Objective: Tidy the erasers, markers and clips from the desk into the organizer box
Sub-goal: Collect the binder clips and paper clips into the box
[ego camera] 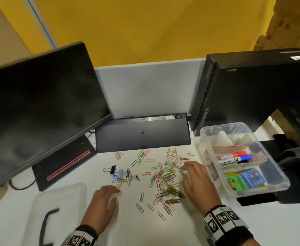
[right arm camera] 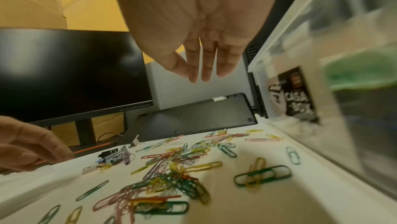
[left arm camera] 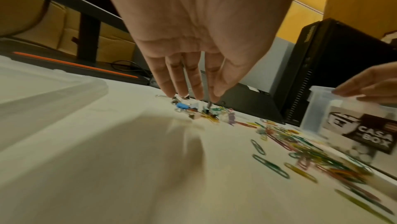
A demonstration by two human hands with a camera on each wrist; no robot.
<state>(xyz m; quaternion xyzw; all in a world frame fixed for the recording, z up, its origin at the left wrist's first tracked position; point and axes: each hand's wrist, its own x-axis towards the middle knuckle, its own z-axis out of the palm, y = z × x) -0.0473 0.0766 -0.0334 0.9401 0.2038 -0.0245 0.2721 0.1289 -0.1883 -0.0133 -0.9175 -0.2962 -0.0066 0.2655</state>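
I have both hands low over the counter (ego camera: 124, 228), each grip spread and holding nothing. I rake the paper clips (ego camera: 165, 180) under my right hand (ego camera: 197, 183) toward the organizer box (ego camera: 262, 189), while my left hand (ego camera: 103, 201) herds the binder clips (ego camera: 121, 174) inward.

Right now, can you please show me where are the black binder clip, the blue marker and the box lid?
black binder clip (ego camera: 113, 169): head view, on its black body.
blue marker (ego camera: 245, 158): head view, on its blue cap end.
box lid (ego camera: 64, 196): head view, on its flat top.
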